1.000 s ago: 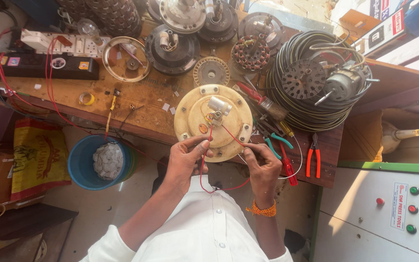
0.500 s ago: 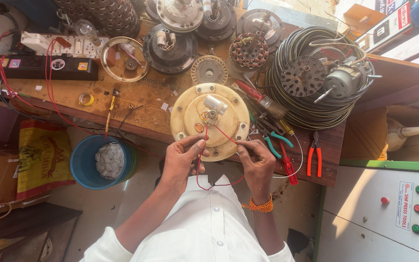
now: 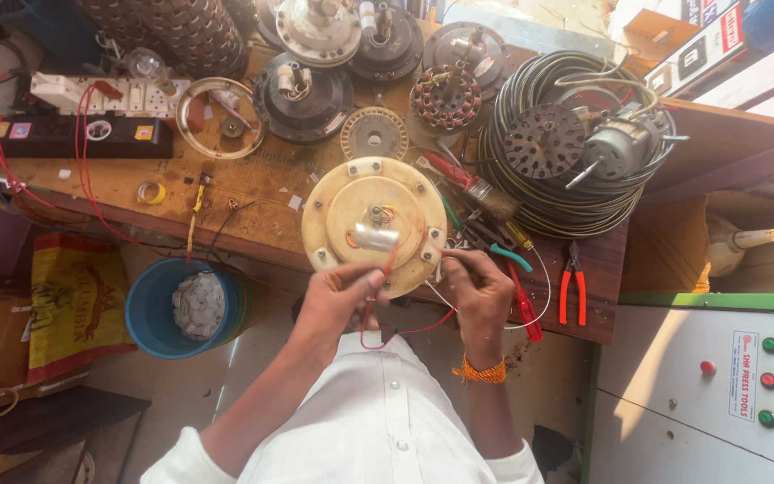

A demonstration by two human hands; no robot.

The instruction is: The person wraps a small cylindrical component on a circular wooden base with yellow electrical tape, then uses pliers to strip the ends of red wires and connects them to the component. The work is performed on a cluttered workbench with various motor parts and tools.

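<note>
Hands meet at the near edge of a crowded wooden workbench (image 3: 253,193), where we find little open room: our cream-coloured round motor housing (image 3: 375,221) sits right at that edge, slightly overhanging it, hemmed in by tools on the right and bare wood only to its left. Behind it, toward the far edge, lie dark motor casings (image 3: 303,90), a copper-wound stator (image 3: 445,97) and a small ribbed disc (image 3: 374,134). A thick coil of black cable (image 3: 575,143) fills the right end of the bench, and red-handled pliers (image 3: 571,291) rest near the right near corner. A black power strip (image 3: 64,134) lies along the left end. A blue bucket (image 3: 172,309) stands below the near edge.

The housing is a pale yellow disc with lugs around its rim, a raised centre, a short shaft and a silver cylinder (image 3: 374,237) lying across it. Red wires (image 3: 387,314) loop down from it over the edge.

Our left hand (image 3: 338,300) is curled, fingers pinched closed on the red wires just below the housing. Our right hand (image 3: 477,287) is closed around a thin white wire (image 3: 436,296) at the housing's lower right rim, wrist wearing an orange thread band (image 3: 483,371).
</note>
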